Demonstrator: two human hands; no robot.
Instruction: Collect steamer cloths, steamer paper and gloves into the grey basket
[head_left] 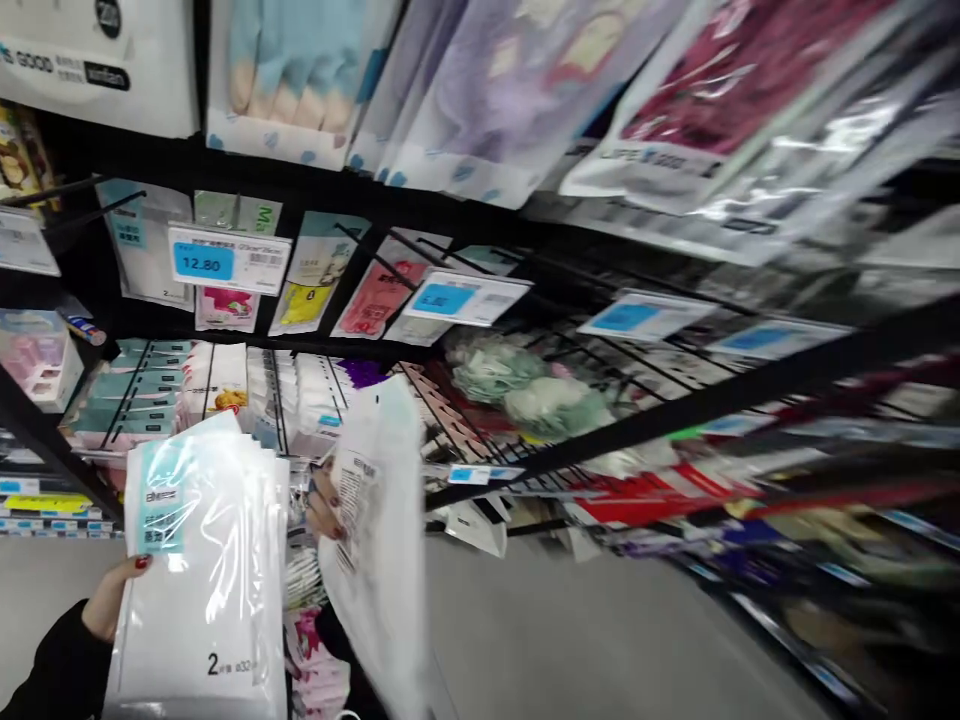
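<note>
My left hand (116, 592) grips the left edge of a stack of flat white plastic packets (199, 590), thumb on the front. The front packet is glossy, with a pale blue label panel and a large "2" near its bottom; the contents are hidden. To the right, my right hand (326, 505) has its fingers closed on another flat white packet (379, 540), held upright and turned nearly edge-on, small print on its side. A gap separates this packet from the stack. Part of the right hand is hidden behind the packet.
Black hooks carry hanging packets, among them a yellow one (304, 300) and a red one (379, 300). Price tags (229, 260) jut out in front. Green and white bath puffs (555, 400) hang at centre right. Large bagged goods (292, 70) hang overhead; grey floor (570, 630) lies below.
</note>
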